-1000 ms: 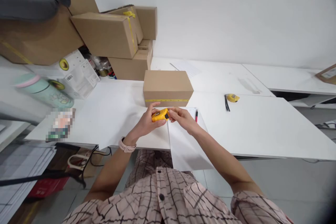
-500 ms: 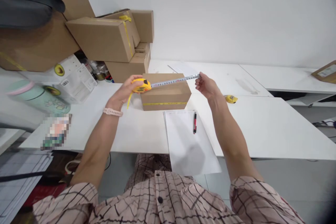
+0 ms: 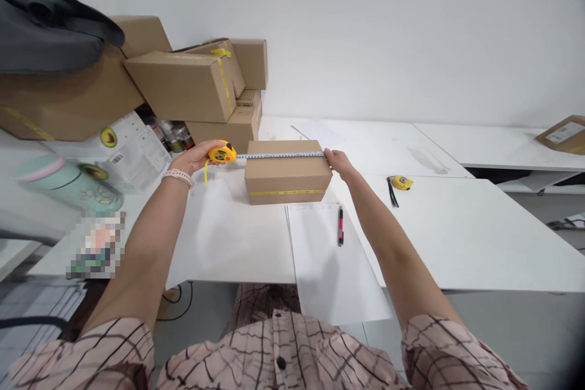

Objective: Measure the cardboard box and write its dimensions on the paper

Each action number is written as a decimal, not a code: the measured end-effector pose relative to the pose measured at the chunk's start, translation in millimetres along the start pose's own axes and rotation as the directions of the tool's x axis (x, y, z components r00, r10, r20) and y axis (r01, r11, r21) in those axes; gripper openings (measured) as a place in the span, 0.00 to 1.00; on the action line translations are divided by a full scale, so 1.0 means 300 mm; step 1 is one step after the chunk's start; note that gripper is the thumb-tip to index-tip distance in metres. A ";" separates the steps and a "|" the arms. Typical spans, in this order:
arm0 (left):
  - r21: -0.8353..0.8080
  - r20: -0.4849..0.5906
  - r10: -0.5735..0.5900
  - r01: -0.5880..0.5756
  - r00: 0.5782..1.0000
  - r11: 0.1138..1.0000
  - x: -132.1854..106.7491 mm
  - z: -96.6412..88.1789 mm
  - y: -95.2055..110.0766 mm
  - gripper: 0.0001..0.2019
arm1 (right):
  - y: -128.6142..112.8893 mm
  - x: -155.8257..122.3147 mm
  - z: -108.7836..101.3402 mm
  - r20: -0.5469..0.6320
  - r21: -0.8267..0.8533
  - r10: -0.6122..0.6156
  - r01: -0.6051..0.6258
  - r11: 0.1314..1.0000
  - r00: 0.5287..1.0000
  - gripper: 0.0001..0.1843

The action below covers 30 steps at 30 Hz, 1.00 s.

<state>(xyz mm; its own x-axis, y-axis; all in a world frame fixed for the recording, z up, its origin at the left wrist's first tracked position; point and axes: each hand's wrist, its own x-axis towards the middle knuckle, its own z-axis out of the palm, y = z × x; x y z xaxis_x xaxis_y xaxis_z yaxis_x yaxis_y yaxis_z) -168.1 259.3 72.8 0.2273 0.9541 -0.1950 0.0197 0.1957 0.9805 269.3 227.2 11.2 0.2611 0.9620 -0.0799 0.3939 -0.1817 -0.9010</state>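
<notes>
A closed cardboard box (image 3: 287, 173) with a yellow strip along its front stands on the white table. My left hand (image 3: 197, 156) is closed around a yellow tape measure (image 3: 222, 152), just left of the box, and a yellow strap hangs from the case. The metal blade stretches across the box top to the right edge. There my right hand (image 3: 337, 162) pinches the blade's end against the box. In front of the box lie sheets of white paper (image 3: 329, 280) with a red and black pen (image 3: 340, 226) on top.
Stacked cardboard boxes (image 3: 183, 85) fill the back left, with a mint green bottle (image 3: 68, 180) before them. A second yellow tape measure (image 3: 402, 183) with a black strap lies to the right. Another cardboard box (image 3: 564, 134) sits at the far right.
Both hands have come down, laying the blade onto the box top. My left hand moved left, drawing out more blade; my right hand moved left to the box's right edge.
</notes>
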 end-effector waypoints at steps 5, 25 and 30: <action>0.016 0.020 0.028 -0.028 0.999 0.999 0.017 0.025 -0.011 0.16 | -0.014 -0.011 0.016 0.010 -0.114 0.003 -0.002 0.993 1.000 0.21; 0.177 0.397 -0.092 0.022 0.913 0.984 -0.451 0.378 -0.100 0.27 | -0.195 -0.008 -0.027 -0.097 -0.490 -0.258 0.180 0.853 0.961 0.18; -0.227 0.428 -0.020 0.129 0.903 0.965 -0.587 0.697 -0.299 0.23 | -0.264 0.012 0.116 0.123 -0.448 -0.392 0.404 0.798 0.912 0.19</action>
<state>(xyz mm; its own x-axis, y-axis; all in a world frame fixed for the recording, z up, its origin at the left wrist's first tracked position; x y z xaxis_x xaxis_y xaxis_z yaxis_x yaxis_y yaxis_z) -6.4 26.4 24.6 0.6220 0.7609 -0.1848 -0.1727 0.3635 0.9154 208.4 252.3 67.4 -0.0253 0.9733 0.2280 0.8144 0.1524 -0.5600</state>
